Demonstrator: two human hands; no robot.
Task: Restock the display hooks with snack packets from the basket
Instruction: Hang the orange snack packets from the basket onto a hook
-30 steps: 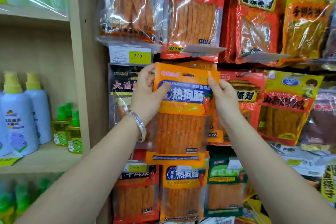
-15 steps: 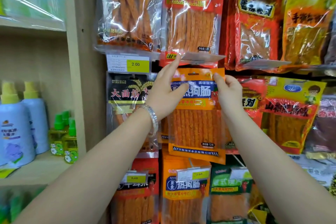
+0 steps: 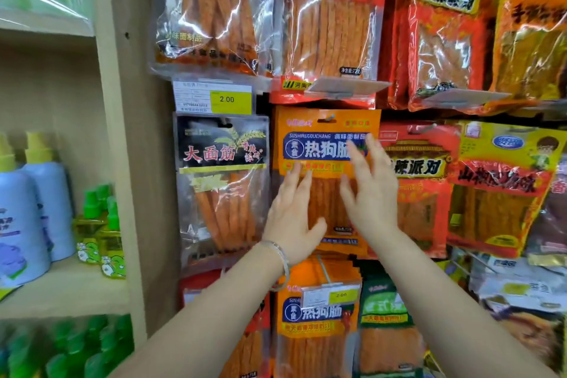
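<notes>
While the orange packet (image 3: pixel 326 144) hangs on its hook (image 3: pixel 327 117), I see both grips released, left hand (image 3: pixel 291 218) and right hand (image 3: pixel 372 193) spread just before its lower half.

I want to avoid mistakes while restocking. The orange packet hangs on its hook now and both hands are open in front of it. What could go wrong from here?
1. The orange packet hangs from a small hole on the hook; if it is not pushed fully back, it may slip off.
2. The left hand and right hand are close to it, so a careless pull back could knock it loose.
3. The price tag below could get bumped.
</notes>
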